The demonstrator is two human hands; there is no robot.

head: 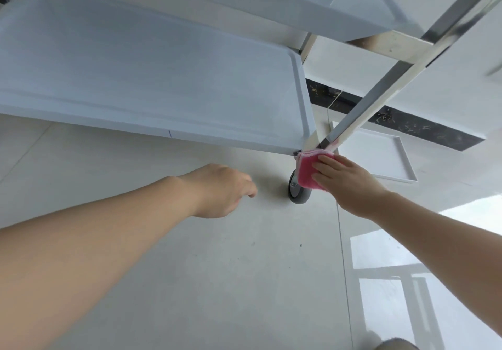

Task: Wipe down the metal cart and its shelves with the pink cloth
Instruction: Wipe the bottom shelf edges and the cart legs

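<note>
A bare indoor room, type unclear: pale tiled floor (217, 281), dark stone strip (407, 124) beyond the hand (347, 184), window reflections nearer.

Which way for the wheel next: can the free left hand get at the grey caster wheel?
Probably yes: the left hand hovers beside the grey caster wheel, only bare floor between.
</note>
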